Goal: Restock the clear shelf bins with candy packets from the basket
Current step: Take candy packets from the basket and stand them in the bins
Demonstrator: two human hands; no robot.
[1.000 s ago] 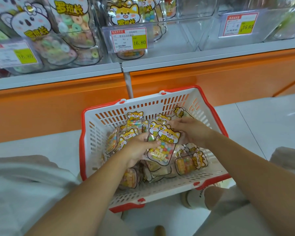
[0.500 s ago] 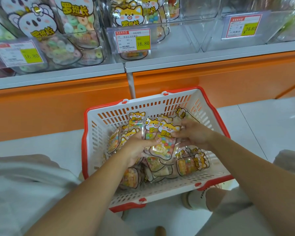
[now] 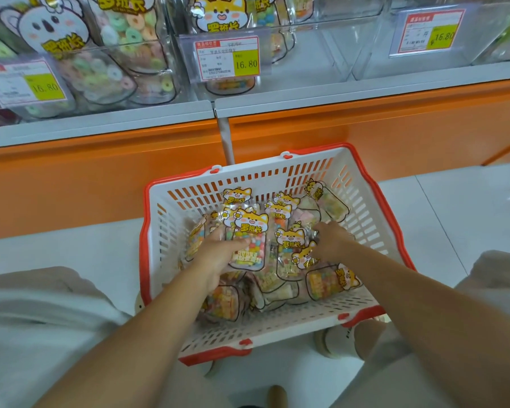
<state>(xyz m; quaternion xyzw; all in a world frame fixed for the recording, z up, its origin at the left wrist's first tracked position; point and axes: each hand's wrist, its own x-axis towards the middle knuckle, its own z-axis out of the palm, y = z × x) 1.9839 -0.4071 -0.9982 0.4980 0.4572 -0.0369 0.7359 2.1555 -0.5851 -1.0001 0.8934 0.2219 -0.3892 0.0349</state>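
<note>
A white basket with a red rim (image 3: 374,201) sits on the floor in front of me, holding several candy packets printed with a yellow cat. My left hand (image 3: 218,254) grips a stack of packets, the front one (image 3: 249,242) upright with coloured candy showing. My right hand (image 3: 331,241) reaches into the basket and pinches another packet (image 3: 292,245) by its edge. Above stands the clear shelf bin (image 3: 315,54), which holds a few of the same cat packets behind a price tag (image 3: 227,58).
An orange shelf base (image 3: 365,134) runs behind the basket. The bin at left (image 3: 115,69) is full of ring-candy packets. A further clear bin (image 3: 454,39) stands at right. My knees flank the basket on the white tiled floor (image 3: 454,207).
The right hand has let go of the stack's top and dropped to a packet lower right in the basket. The left hand keeps the stack, now raised slightly.
</note>
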